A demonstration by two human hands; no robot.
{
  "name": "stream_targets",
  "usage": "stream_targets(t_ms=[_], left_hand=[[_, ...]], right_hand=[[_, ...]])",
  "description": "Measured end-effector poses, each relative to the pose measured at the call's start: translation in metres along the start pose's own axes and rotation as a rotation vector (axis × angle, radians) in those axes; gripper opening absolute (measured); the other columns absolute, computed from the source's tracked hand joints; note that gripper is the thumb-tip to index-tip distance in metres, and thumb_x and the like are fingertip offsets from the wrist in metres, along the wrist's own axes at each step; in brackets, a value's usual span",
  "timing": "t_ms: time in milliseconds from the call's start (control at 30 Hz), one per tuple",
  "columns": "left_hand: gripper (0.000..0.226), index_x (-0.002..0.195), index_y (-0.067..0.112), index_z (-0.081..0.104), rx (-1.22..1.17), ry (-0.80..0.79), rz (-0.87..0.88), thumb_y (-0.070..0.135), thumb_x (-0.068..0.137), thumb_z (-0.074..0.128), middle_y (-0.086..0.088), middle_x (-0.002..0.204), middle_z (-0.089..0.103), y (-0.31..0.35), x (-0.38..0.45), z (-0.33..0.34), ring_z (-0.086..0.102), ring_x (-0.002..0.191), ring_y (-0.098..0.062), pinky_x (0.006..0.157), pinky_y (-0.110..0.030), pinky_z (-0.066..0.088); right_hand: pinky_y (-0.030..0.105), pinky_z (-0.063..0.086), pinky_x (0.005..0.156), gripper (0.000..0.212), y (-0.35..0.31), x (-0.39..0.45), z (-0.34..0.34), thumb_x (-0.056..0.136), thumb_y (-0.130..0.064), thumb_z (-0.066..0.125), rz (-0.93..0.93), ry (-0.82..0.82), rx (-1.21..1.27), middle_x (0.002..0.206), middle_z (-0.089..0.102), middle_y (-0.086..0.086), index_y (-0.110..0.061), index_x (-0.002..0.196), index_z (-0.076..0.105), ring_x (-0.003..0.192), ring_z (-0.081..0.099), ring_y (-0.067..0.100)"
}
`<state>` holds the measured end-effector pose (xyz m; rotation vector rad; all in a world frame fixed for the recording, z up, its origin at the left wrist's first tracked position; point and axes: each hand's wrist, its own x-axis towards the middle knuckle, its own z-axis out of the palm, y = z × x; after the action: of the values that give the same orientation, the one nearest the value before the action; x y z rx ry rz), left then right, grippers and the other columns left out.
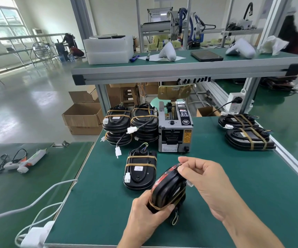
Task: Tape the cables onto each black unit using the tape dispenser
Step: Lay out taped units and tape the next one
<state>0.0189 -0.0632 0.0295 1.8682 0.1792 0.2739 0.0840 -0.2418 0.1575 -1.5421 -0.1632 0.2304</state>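
My left hand (pixel 145 212) grips the lower end of a black unit (pixel 166 188) held tilted on its edge above the green mat. A strip of brown tape crosses the unit's lower part. My right hand (pixel 203 183) curls over the unit's top edge, its fingers pinching there; a white connector peeks out beside its palm. Just left lies another taped black unit (pixel 140 170) flat on the mat. The grey tape dispenser (pixel 176 129) stands behind them. Stacks of taped units (pixel 130 122) sit to the dispenser's left, and more taped units (pixel 248 135) lie at the right.
An aluminium shelf (pixel 180 68) spans above the bench with foam boxes and white parts. A glue gun (pixel 24 161) and cables lie on the left table. A white power strip (pixel 35 235) sits at the near left. Cardboard boxes (pixel 83 115) stand on the floor.
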Motion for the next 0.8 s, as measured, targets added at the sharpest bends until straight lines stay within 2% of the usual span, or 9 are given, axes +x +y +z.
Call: stream_targets(t_ms=[167, 300, 467, 633, 800], left_hand=[[0.041, 0.103, 0.025, 0.08, 0.003, 0.003, -0.002, 0.049, 0.071, 0.089, 0.002, 0.093, 0.08, 0.0001, -0.0001, -0.0004, 0.075, 0.087, -0.021, 0.083, -0.041, 0.061], [0.041, 0.104, 0.024, 0.08, -0.003, 0.006, 0.001, 0.048, 0.072, 0.089, 0.002, 0.093, 0.081, 0.0005, -0.0004, -0.0005, 0.075, 0.087, -0.022, 0.082, -0.04, 0.061], [0.042, 0.108, 0.025, 0.08, -0.004, 0.004, 0.004, 0.047, 0.073, 0.09, 0.004, 0.097, 0.082, -0.0002, 0.0, -0.0007, 0.076, 0.09, -0.018, 0.085, -0.04, 0.062], [0.042, 0.108, 0.026, 0.079, 0.002, 0.007, 0.003, 0.047, 0.073, 0.09, 0.005, 0.096, 0.082, -0.0011, -0.0001, -0.0002, 0.077, 0.09, -0.019, 0.084, -0.043, 0.062], [0.041, 0.108, 0.027, 0.079, 0.018, 0.006, 0.004, 0.047, 0.074, 0.09, 0.006, 0.096, 0.082, -0.0021, 0.0002, -0.0003, 0.077, 0.09, -0.018, 0.084, -0.044, 0.062]], right_hand=[[0.02, 0.046, 0.086, 0.019, 0.0017, 0.0007, -0.0004, 0.087, -0.004, 0.077, -0.004, 0.003, -0.027, 0.103, 0.078, -0.011, -0.012, 0.07, 0.078, 0.103, 0.07, -0.005], [0.024, 0.048, 0.089, 0.017, 0.0032, 0.0012, 0.0006, 0.086, -0.006, 0.078, -0.017, 0.028, -0.067, 0.109, 0.076, -0.01, -0.014, 0.071, 0.078, 0.099, 0.073, -0.001], [0.028, 0.051, 0.085, 0.016, 0.0058, 0.0019, 0.002, 0.085, -0.014, 0.08, -0.037, 0.061, -0.16, 0.112, 0.075, -0.016, -0.022, 0.071, 0.077, 0.088, 0.076, 0.005], [0.024, 0.052, 0.086, 0.018, 0.0076, 0.0018, 0.0029, 0.085, -0.017, 0.079, -0.085, 0.074, -0.252, 0.113, 0.073, -0.019, -0.029, 0.073, 0.077, 0.089, 0.075, 0.003], [0.027, 0.056, 0.089, 0.015, 0.009, 0.0021, 0.0024, 0.084, -0.021, 0.08, -0.112, 0.087, -0.331, 0.114, 0.072, -0.021, -0.033, 0.077, 0.075, 0.093, 0.074, 0.002]])
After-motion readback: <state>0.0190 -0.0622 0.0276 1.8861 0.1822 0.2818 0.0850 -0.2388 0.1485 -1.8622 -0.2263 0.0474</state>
